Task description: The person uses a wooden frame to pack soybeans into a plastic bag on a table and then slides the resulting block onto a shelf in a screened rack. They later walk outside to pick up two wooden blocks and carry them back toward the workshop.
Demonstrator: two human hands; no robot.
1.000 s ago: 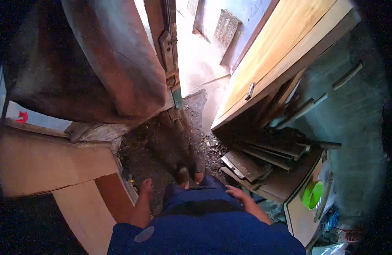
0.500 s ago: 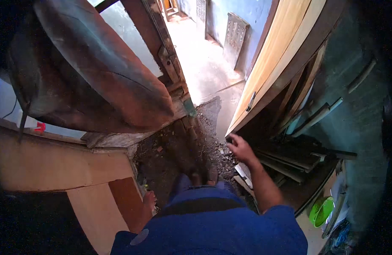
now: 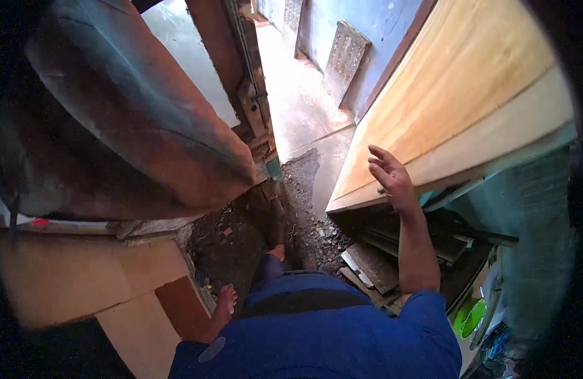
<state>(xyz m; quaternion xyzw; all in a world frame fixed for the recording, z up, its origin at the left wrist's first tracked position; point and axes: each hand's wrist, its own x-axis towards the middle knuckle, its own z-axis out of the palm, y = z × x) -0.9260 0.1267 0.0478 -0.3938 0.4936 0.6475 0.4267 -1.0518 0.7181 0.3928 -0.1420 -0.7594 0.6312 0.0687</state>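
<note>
A light wooden door [image 3: 468,95] stands ajar on the right, its grain lit from the doorway. My right hand [image 3: 392,180] is raised in front of the door's face, fingers bent but apart, holding nothing. Whether it touches the wood I cannot tell. It covers the spot around the small dark door handle. Lower down, my left hand [image 3: 227,297] hangs beside the brown wooden panel [image 3: 182,306] with its fingers loosely apart and no object in them.
A large brown sheet-like cover [image 3: 146,120] bulges at upper left. Rubble [image 3: 323,237] lies on the dirt floor ahead. Stacked boards [image 3: 373,265] lie below the door, with a green basin [image 3: 469,318] at lower right. A perforated panel [image 3: 345,63] leans on the blue wall outside.
The door's face shows much wider now. My right hand has gone up and a little right, from the door's lower corner to its face. My left hand stays low.
</note>
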